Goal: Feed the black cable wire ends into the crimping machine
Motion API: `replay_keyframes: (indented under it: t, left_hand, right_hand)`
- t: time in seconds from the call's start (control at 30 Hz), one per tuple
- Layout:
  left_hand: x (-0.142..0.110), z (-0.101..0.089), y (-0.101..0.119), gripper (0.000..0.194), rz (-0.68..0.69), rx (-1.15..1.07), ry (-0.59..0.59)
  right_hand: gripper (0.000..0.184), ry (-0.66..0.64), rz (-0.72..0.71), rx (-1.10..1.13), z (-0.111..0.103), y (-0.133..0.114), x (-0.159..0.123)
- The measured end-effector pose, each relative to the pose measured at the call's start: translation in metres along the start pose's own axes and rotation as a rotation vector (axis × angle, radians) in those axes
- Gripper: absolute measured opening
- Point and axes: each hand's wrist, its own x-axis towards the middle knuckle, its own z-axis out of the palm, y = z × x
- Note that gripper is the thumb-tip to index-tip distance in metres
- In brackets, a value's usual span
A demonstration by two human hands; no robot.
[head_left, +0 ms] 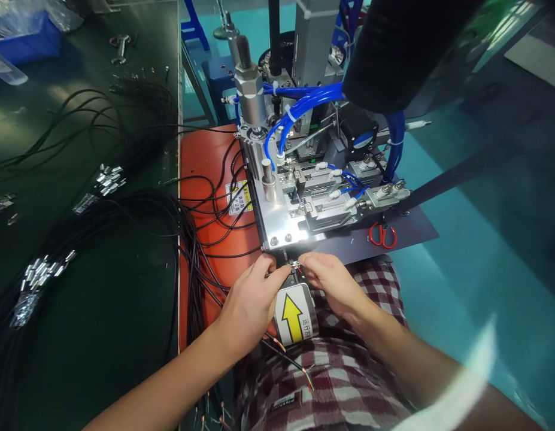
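In front of the metal machine (277,221), my left hand (252,290) is closed, thumb and finger pinched at the end of a black cable. My right hand (331,278) faces it from the other side, its fingertips pinched on thin coloured wires (297,264) at that cable end. A small bright piece shows between the fingertips, too small to make out. Just below the hands is a rounded machine part with a white label (295,314) and a yellow arrow. Loose cable ends (308,377) with bare coloured wires hang over my checked clothing.
Black cables (191,251) run across the orange board (209,155) from the dark green table (102,287). Bundles with silvery connectors (44,272) lie there, with a wrench (120,50) and a blue bin (28,39). Red-handled scissors (382,235) rest right of the machine, near blue air tubes (313,99).
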Motion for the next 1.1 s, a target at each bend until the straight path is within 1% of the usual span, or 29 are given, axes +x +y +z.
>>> replay_keyframes:
  t: [0.07, 0.13, 0.23, 0.3, 0.37, 0.47, 0.53, 0.57, 0.6, 0.67, 0.73, 0.8, 0.87, 0.93, 1.0, 1.1]
  left_hand:
    - [0.0, 0.0, 0.0, 0.032, 0.004, 0.004, 0.007]
    - [0.0, 0.0, 0.0, 0.031, 0.007, 0.007, 0.017]
    - [0.0, 0.002, 0.0, 0.031, 0.003, 0.018, 0.031]
    - [0.0, 0.002, 0.0, 0.032, 0.001, 0.019, 0.045]
    - [0.001, 0.002, 0.0, 0.032, 0.005, 0.012, 0.055]
    - [0.001, 0.001, 0.0, 0.033, 0.015, 0.007, 0.058]
    - [0.001, 0.0, 0.0, 0.033, 0.013, 0.005, 0.052]
    - [0.001, 0.0, -0.001, 0.033, 0.01, 0.005, 0.047]
    - [0.001, 0.0, -0.001, 0.033, 0.007, 0.007, 0.043]
    - [0.002, -0.001, 0.0, 0.032, 0.014, 0.044, 0.039]
    - [0.001, -0.003, 0.002, 0.031, 0.029, 0.154, 0.045]
    - [-0.001, -0.004, 0.007, 0.032, 0.029, 0.298, 0.028]
    - [-0.003, -0.005, 0.012, 0.038, 0.012, 0.379, -0.035]
    - [-0.005, -0.005, 0.016, 0.045, -0.001, 0.367, -0.105]
    - [-0.006, -0.004, 0.018, 0.046, -0.015, 0.333, -0.141]
    - [-0.005, -0.002, 0.016, 0.043, -0.021, 0.334, -0.152]
  right_hand:
    - [0.031, 0.004, 0.007, -0.021, -0.004, 0.003, -0.004]
    - [0.029, 0.072, -0.035, -0.07, -0.007, 0.008, -0.01]
    - [0.031, 0.073, -0.085, -0.145, -0.006, 0.012, -0.02]
    - [0.027, 0.086, -0.12, -0.228, -0.003, 0.011, -0.024]
    - [0.022, 0.136, -0.194, -0.39, -0.001, 0.006, -0.026]
    - [0.015, 0.205, -0.368, -0.652, -0.002, -0.001, -0.024]
    - [0.013, 0.194, -0.448, -0.702, -0.005, -0.003, -0.02]
    - [0.013, 0.172, -0.449, -0.667, -0.007, -0.003, -0.018]
    - [0.013, 0.137, -0.411, -0.597, -0.008, -0.003, -0.015]
    - [0.016, 0.056, -0.262, -0.384, -0.01, 0.0, -0.008]
    - [0.022, -0.014, -0.12, -0.174, -0.011, 0.002, -0.002]
    - [0.026, -0.064, -0.052, -0.056, -0.012, 0.004, 0.001]
    - [0.03, -0.099, -0.046, -0.017, -0.014, 0.005, 0.001]
    - [0.032, -0.103, -0.072, -0.008, -0.014, 0.006, 0.0]
    - [0.034, -0.068, -0.113, -0.013, -0.012, 0.006, -0.001]
    - [0.033, -0.007, -0.139, -0.023, -0.006, 0.006, 0.0]
